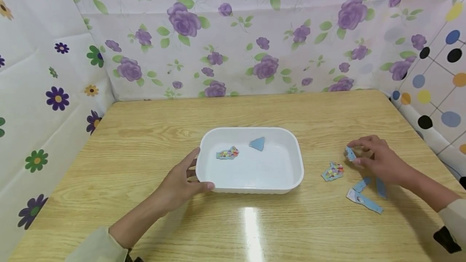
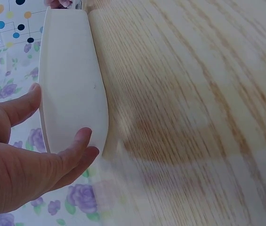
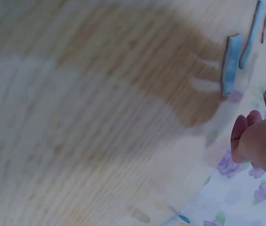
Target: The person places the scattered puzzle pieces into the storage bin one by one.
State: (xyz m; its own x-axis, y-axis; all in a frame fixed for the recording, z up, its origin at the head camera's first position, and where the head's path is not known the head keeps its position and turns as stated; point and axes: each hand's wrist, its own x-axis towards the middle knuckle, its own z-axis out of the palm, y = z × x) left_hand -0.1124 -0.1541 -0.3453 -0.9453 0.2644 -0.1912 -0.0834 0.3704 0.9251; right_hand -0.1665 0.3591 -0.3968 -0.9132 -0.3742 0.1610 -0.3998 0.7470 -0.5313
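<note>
A white plastic tray [image 1: 251, 187] stands mid-table. My left hand [image 1: 178, 183] holds its near left corner, thumb at the front rim and fingers along the left side; the left wrist view shows that hand [image 2: 34, 155] against the tray's outer wall [image 2: 71, 70]. Inside lie a multicoloured puzzle piece [image 1: 227, 153] and a plain blue puzzle piece [image 1: 257, 144]. To the right, my right hand [image 1: 382, 161] pinches a small light-blue puzzle piece [image 1: 350, 154] between thumb and fingers, low over the table. In the right wrist view this hand [image 3: 260, 136] is partly cut off by the frame edge.
Near my right hand lie another multicoloured piece [image 1: 333, 172], a long pale-blue piece [image 1: 364, 200], a short blue strip [image 1: 362, 184] and a blue strip [image 1: 380, 188] under the hand. Flowered cloth [image 1: 233, 51] hangs behind the wooden table [image 1: 153, 124], with patterned cloth at both sides.
</note>
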